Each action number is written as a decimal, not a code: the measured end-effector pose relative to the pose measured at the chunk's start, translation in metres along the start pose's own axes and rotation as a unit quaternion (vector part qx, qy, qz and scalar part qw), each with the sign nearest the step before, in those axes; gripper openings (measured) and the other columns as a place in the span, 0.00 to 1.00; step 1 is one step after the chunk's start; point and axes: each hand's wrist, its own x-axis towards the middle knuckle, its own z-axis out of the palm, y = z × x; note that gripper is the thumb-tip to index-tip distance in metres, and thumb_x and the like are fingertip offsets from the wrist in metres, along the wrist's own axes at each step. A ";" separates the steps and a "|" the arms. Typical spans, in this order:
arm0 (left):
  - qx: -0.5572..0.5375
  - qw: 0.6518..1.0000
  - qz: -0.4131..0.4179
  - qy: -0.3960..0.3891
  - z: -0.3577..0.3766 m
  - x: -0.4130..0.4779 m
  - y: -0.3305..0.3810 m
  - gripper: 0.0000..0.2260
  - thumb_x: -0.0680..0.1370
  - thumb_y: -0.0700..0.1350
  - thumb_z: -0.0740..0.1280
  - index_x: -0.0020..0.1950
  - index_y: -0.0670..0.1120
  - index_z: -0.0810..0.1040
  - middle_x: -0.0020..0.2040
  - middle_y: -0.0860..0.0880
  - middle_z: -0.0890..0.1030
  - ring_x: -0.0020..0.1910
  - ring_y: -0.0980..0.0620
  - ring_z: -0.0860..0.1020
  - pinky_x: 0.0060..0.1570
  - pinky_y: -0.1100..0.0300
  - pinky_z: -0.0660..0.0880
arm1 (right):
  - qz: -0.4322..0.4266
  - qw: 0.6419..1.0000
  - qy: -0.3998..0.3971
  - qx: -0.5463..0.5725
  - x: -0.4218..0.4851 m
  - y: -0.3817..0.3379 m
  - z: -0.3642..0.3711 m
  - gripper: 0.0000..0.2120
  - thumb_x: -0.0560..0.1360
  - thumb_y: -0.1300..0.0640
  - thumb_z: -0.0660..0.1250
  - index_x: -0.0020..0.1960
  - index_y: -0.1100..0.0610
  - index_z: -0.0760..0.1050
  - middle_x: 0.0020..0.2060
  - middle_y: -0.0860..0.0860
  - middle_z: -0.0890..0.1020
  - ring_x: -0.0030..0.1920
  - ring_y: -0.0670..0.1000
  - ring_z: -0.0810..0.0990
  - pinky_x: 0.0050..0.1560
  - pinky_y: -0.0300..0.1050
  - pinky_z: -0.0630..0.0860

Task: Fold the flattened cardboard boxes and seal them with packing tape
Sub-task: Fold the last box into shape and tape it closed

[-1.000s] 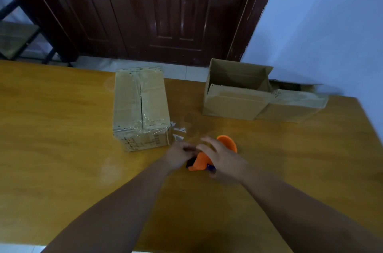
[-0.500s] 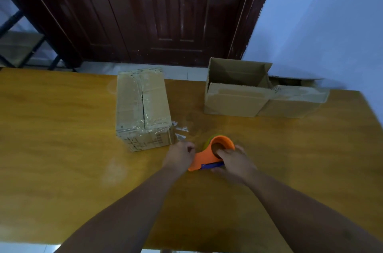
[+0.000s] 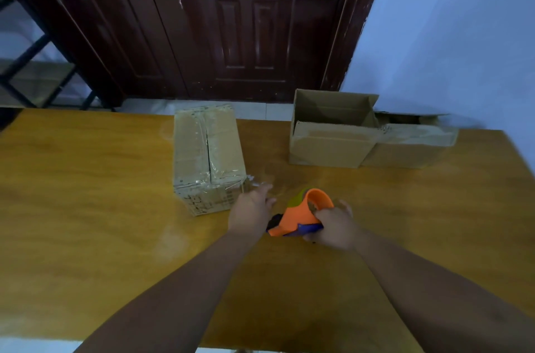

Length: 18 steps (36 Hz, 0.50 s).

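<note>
Gripping orange tape dispenser [image 3: 293, 216] in your right hand [image 3: 334, 227], left hand [image 3: 250, 215] slack-fingered beside, taped cardboard box [image 3: 207, 156] toward glossy wooden table [image 3: 86, 208] far edge.

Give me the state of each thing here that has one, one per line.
Taped box: closed, sealed.
Left open box: flaps up, unsealed.
Right open box: open.
Tape dispenser: gripped by right hand.
Left hand: fingers extended, holding nothing visible.
Door: shut.

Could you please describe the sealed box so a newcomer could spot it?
On the wooden table before the dark door, the sealed box stands left of two open boxes. Only its top is closed, under shiny clear tape.
</note>
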 end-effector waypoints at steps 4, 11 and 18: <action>0.051 0.997 0.047 0.024 -0.015 0.000 0.008 0.09 0.81 0.46 0.61 0.57 0.45 0.78 0.46 0.44 0.82 0.45 0.44 0.81 0.39 0.54 0.76 | 0.005 0.999 0.027 0.019 -0.003 0.003 -0.008 0.19 0.69 0.35 0.67 0.34 0.48 0.67 0.31 0.43 0.71 0.50 0.52 0.76 0.70 0.59 0.49; 0.113 0.983 0.135 0.054 -0.044 0.004 0.028 0.09 0.82 0.45 0.59 0.55 0.44 0.78 0.43 0.42 0.80 0.42 0.43 0.78 0.35 0.56 0.71 | 0.015 0.996 0.079 0.025 -0.009 0.009 -0.021 0.25 0.66 0.26 0.62 0.38 0.47 0.61 0.32 0.46 0.73 0.48 0.55 0.78 0.66 0.53 0.56; 0.104 0.987 0.090 0.086 -0.067 0.004 0.040 0.07 0.82 0.44 0.60 0.50 0.46 0.77 0.37 0.48 0.78 0.34 0.49 0.74 0.29 0.60 0.66 | 0.062 0.994 0.067 0.065 -0.017 0.005 -0.040 0.23 0.68 0.29 0.64 0.42 0.49 0.69 0.36 0.48 0.77 0.47 0.52 0.75 0.67 0.52 0.56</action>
